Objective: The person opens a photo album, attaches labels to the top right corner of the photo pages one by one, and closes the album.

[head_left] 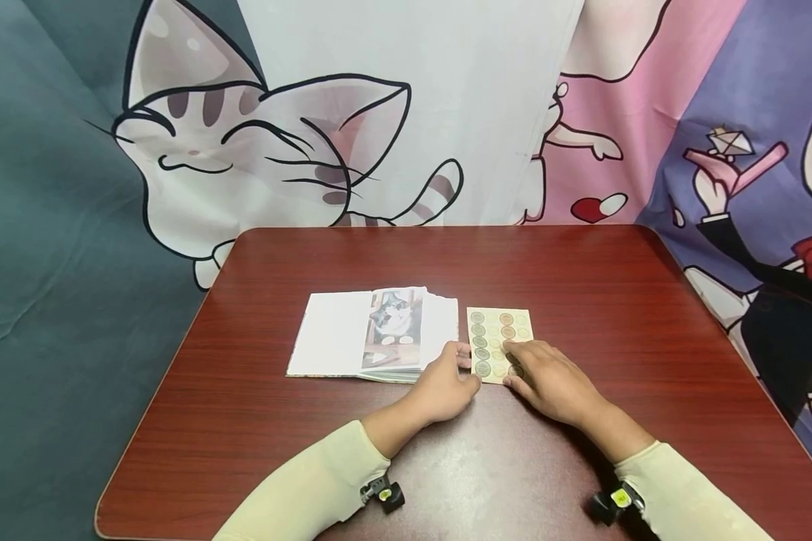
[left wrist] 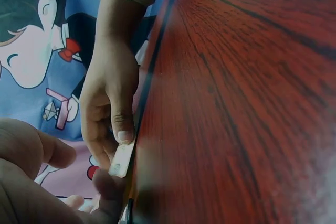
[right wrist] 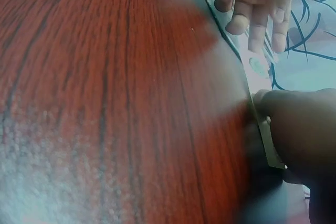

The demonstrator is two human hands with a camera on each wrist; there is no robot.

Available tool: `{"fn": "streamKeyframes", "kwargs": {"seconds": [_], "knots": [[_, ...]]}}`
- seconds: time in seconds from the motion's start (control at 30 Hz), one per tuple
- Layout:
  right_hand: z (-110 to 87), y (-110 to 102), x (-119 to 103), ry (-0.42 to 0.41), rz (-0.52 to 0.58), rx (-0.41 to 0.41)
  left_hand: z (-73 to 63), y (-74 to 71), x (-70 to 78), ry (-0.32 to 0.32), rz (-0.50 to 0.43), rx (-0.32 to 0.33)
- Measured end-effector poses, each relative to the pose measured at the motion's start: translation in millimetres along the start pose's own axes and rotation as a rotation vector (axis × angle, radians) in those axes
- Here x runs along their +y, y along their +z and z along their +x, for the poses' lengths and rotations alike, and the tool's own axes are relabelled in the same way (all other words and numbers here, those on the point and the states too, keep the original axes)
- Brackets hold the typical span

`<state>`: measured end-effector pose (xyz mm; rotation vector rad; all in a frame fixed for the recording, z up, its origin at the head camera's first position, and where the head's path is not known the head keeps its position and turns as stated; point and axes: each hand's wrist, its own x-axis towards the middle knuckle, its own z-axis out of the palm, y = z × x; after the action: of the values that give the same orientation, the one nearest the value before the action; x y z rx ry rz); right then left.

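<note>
A pale yellow sheet of round stickers [head_left: 482, 342] lies on the table, with coin-like circles in columns. My right hand [head_left: 555, 382] rests over its right side, and the thumb touches near the lower edge in the left wrist view. My left hand [head_left: 444, 385] is between the sheet and an album [head_left: 331, 334] lying open. Its thumb is beside the sheet's lower left corner, and its fingers are loosely extended in the right wrist view. The album's page bears a cat picture [head_left: 394, 323]. Part of the sheet is hidden under the right fingers.
The reddish-brown wooden table [head_left: 257, 451] has rounded corners. A cartoon-printed cloth [head_left: 487, 90] hangs behind it. Each sleeved wrist wears a small black camera, one at the left wrist [head_left: 386, 494] and one at the right wrist [head_left: 612, 503].
</note>
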<state>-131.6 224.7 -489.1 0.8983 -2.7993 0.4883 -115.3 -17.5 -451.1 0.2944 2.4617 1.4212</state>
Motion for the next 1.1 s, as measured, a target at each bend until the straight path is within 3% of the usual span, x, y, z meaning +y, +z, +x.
{"fn": "streamKeyframes", "kwargs": {"seconds": [0.37,0.63,0.93,1.1], "knots": [[-0.1,-5,-8,-0.030,0.033,0.060,10.2,6.5,0.0,0.072,-0.088,0.052],[6.6,-4,-18,-0.103,0.071,0.134,12.6,9.8,1.9,0.044,-0.079,0.028],[12.3,-7,-29,-0.019,0.095,0.144,14.8,12.9,-0.2,0.096,-0.099,0.061],[12.8,-6,-29,-0.015,0.101,0.169,15.2,14.4,-0.1,0.106,-0.123,0.070]]}}
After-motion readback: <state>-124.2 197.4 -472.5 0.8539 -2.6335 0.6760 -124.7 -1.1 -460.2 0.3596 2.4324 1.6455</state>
